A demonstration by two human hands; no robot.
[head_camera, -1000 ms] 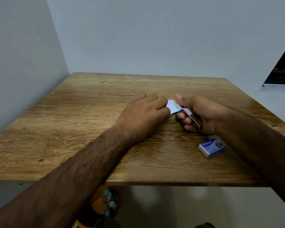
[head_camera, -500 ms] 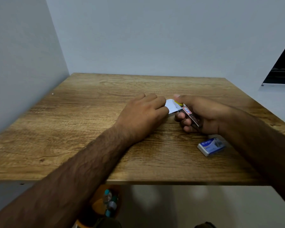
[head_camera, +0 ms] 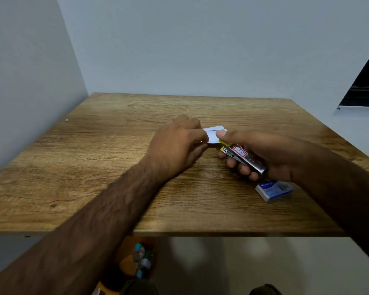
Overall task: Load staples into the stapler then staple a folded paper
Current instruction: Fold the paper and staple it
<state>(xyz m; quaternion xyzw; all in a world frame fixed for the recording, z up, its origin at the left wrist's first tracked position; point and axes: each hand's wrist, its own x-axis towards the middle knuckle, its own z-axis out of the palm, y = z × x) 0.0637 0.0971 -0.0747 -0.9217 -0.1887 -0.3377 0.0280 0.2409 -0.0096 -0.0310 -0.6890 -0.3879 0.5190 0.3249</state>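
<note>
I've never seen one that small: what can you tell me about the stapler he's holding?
The stapler is small, of dark shiny metal, with a yellow tip and a red-bordered white label on top bearing a handwritten mark. It is gripped in the right hand, thumb along its top and fingers curled beneath, above the wooden table. Its nose meets the edge of the folded white paper, which the left hand holds.

There is one view only, from a camera on the person's head, looking forward and down over the near edge of the wooden table (head_camera: 94,167). It sits close above the table, facing the wall corner behind it.
</note>
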